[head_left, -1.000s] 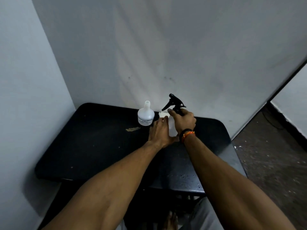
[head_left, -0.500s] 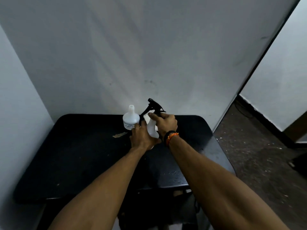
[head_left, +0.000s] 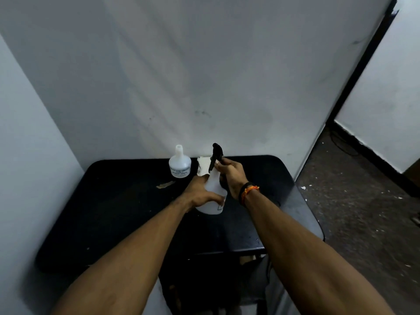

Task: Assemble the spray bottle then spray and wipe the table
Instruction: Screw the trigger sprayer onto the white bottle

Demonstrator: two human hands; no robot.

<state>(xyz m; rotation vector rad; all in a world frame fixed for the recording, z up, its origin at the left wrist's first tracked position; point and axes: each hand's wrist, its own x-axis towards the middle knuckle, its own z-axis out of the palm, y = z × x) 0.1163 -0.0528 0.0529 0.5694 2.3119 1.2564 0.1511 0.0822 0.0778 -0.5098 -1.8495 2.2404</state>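
Observation:
A translucent white spray bottle [head_left: 212, 196] is held just above the middle of the black table [head_left: 113, 212]. My left hand [head_left: 200, 193] wraps around its body from the left. My right hand [head_left: 231, 173], with an orange and black wristband, grips the black trigger head [head_left: 216, 154] at the bottle's neck. The head sits on top of the bottle, nozzle pointing away. A crumpled white cloth [head_left: 203, 165] lies behind the bottle near the wall.
A second white bottle [head_left: 179, 163] with a label and an open spout stands at the back of the table. A small tan scrap [head_left: 165, 184] lies beside it. Walls close in at the left and back; a speckled floor [head_left: 363, 212] lies to the right.
Both hands have drawn the spray bottle toward me, away from the back of the table. The trigger head has turned from pointing left to pointing away, and the white cloth shows behind it.

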